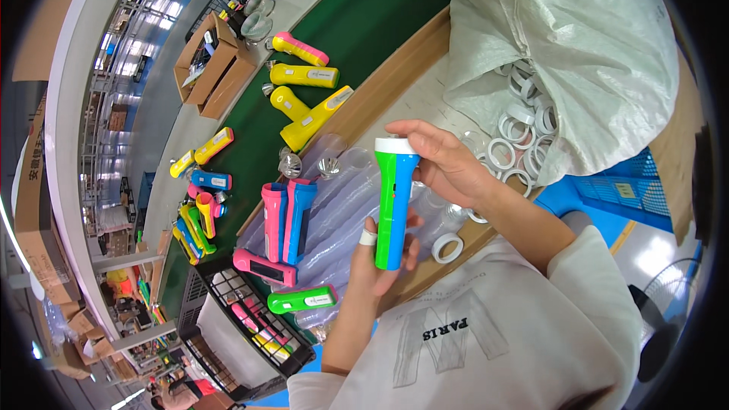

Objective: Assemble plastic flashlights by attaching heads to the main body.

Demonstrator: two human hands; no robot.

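Note:
A green-and-blue flashlight (393, 209) stands upright in front of me, head up. My left hand (367, 267), with a white wrap on one finger, is closed around its lower body. At the top, my right hand (446, 158) grips the white ring (395, 146) on the flashlight's head, fingers over its rim. Just left of it, pink and blue flashlight bodies (301, 220) stand side by side on clear plastic wrap (342, 205). A pink body (264, 267) and a green one (301, 299) lie nearer. A loose white ring (447, 248) rests close to my right forearm.
White rings (503, 154) spill from a large woven sack (562, 38) at right, above a blue crate (619, 190). Several yellow flashlight bodies (304, 75) lie on the green belt (372, 23). A cardboard box (216, 68) and a black crate (250, 326) stand left.

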